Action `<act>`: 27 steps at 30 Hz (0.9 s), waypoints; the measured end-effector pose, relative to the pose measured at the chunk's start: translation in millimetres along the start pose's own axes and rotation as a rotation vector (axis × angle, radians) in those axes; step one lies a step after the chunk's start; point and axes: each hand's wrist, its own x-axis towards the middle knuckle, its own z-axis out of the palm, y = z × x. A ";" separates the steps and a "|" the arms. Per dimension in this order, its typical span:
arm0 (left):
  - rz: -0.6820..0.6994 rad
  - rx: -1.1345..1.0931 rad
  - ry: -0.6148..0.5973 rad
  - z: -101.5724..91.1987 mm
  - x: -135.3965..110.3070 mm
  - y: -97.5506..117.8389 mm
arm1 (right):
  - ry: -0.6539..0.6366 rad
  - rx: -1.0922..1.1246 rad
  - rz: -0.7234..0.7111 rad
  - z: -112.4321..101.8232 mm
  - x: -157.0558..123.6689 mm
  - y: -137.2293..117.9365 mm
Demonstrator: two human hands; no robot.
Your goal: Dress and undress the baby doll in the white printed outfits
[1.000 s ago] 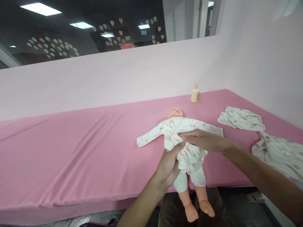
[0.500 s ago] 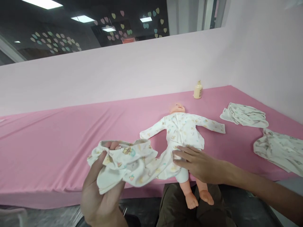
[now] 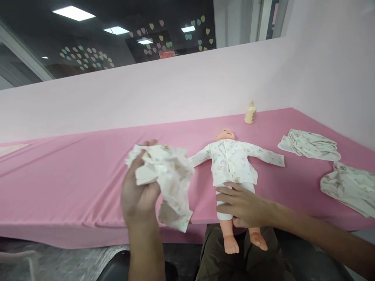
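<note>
A baby doll (image 3: 224, 214) lies on its back, arms spread, with its bare feet past the table's front edge. It wears a long-sleeved printed baby shirt (image 3: 234, 162), and its upper legs are plain white. Left of the doll, my left hand (image 3: 140, 191) is closed on crumpled printed baby pants (image 3: 175, 175), raised above the table and blurred by motion. The loose end hangs down to the right. My right hand (image 3: 243, 203) rests on the doll's upper legs just below the shirt hem, fingers spread.
A pink sheet (image 3: 73, 179) covers the table, which meets a white wall behind. Near the wall stands a cream pump bottle (image 3: 250, 113). Two crumpled cloths, one farther back (image 3: 309, 144) and one nearer (image 3: 350, 189), lie at the right. My knees are below the front edge.
My left hand has lifted the pants up and away, so their end no longer lies over the doll's legs. My right hand stays at the doll's legs. The view has shifted slightly.
</note>
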 end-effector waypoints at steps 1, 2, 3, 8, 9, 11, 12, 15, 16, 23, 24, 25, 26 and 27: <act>-0.076 -0.002 0.021 -2.7 -2.5 -7.4 | 0.010 0.032 -0.007 -3.5 2.8 1.9; -0.152 0.001 0.040 -7.6 -6.8 -14.7 | 0.037 0.066 -0.006 -7.8 5.8 3.9; -0.232 0.011 0.056 -14.3 -12.5 -21.6 | 0.079 0.105 0.005 -12.7 8.8 6.0; -0.528 0.102 0.099 -51.3 -46.1 -52.7 | 0.383 0.314 0.134 -34.5 24.8 21.9; -0.550 0.114 0.083 -54.1 -52.3 -58.5 | 0.462 0.325 0.182 -36.4 28.4 25.8; -0.595 0.117 0.037 -53.5 -63.8 -68.4 | 0.606 0.318 0.306 -37.8 35.5 32.3; -0.618 0.110 0.016 -50.9 -69.2 -71.8 | 0.651 0.303 0.363 -37.8 38.8 34.2; -0.664 0.076 0.009 -41.1 -83.3 -73.3 | 0.683 0.233 0.409 -38.0 45.9 33.6; -0.673 0.067 0.012 -38.5 -87.0 -71.1 | 0.664 0.210 0.384 -38.8 46.9 31.8; -0.609 0.076 0.022 -28.6 -98.3 -49.7 | 0.543 0.060 0.253 -42.5 43.3 20.7; -0.591 0.084 0.038 -27.5 -98.6 -48.8 | 0.518 0.031 0.235 -41.6 43.1 18.9; -0.576 0.091 0.053 -26.6 -98.7 -48.4 | 0.490 0.005 0.223 -40.5 43.3 16.8; -0.564 0.095 0.064 -26.1 -98.8 -48.4 | 0.463 -0.021 0.215 -39.5 43.8 14.5; -0.553 0.096 0.072 -26.1 -98.9 -48.6 | 0.433 -0.048 0.211 -38.8 44.3 12.2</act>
